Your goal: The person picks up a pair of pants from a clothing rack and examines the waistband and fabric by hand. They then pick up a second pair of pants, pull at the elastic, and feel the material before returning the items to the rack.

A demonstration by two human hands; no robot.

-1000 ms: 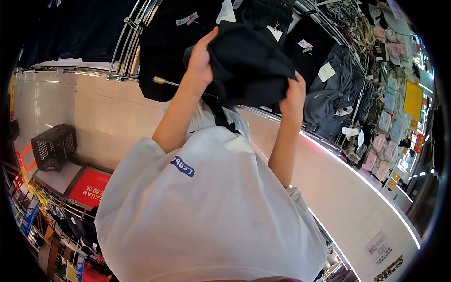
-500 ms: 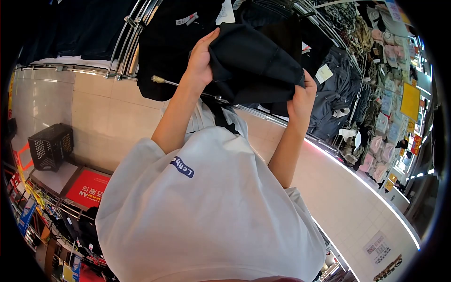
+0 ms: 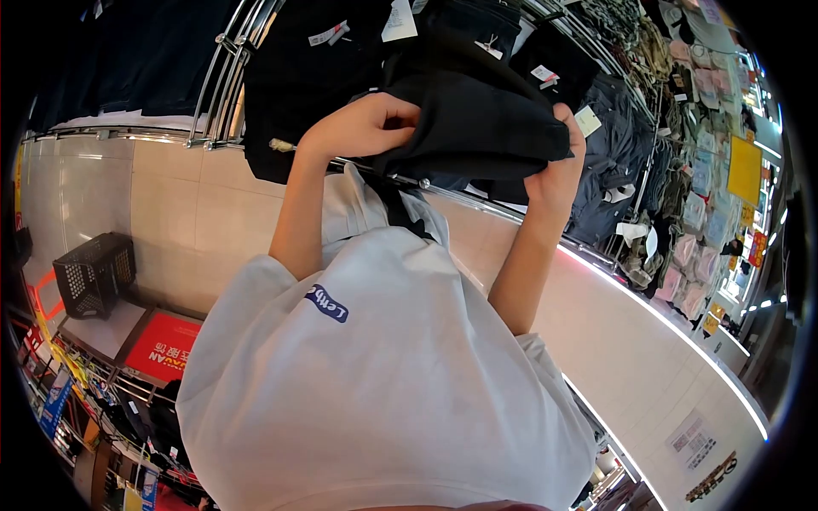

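A folded black garment (image 3: 481,128) is stretched between my two hands above a metal display rack. My left hand (image 3: 366,126) is bent at the wrist, thumb and fingers closed on its left edge. At the opposite end, my right hand (image 3: 558,166) grips the garment's corner, with fingers behind the cloth. Its exact kind I cannot make out. Below and behind it lie other black garments (image 3: 298,85) with white tags, and a white paper tag (image 3: 399,21) shows near the top.
The rack's chrome rail (image 3: 477,203) runs just in front of my waist. Dark grey clothes (image 3: 605,153) hang at the right, beside shelves of packaged goods (image 3: 703,170). A black basket (image 3: 95,272) and a red sign (image 3: 164,345) are at the left.
My left hand has turned downward and come lower, its fingers now curled into the cloth. The garment's upper edge has dropped, uncovering tagged clothes behind. My right hand has shifted slightly right.
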